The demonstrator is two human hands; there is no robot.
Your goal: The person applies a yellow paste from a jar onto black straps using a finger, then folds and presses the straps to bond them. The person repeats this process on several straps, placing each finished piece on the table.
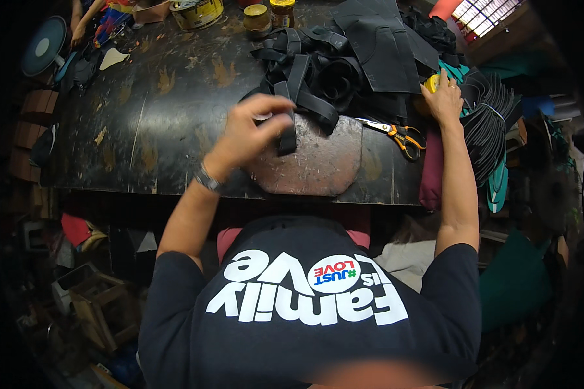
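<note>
My left hand (pixel 248 134) is above the table's front half, its fingers bent and smeared by motion. Right beside those fingers lies the end of a black strap (pixel 287 139); whether they grip it I cannot make out. More black straps (pixel 318 71) lie in a tangled heap just beyond. At the table's right edge, my right hand (pixel 444 102) has its fingers closed over a yellow round container (pixel 433 82), partly hidden by the hand. Between the two hands, orange-and-black handled scissors (pixel 399 135) lie with their blades pointing left.
A worn reddish-brown board (pixel 311 165) lies on the dark table (pixel 130 142) in front of me. Flat black sheets (pixel 379 48) and a bundle of dark strips (pixel 490 123) are at the right. Jars (pixel 257 19) and a yellow tub (pixel 198 14) stand far back; another person's arm (pixel 84 23) shows far left.
</note>
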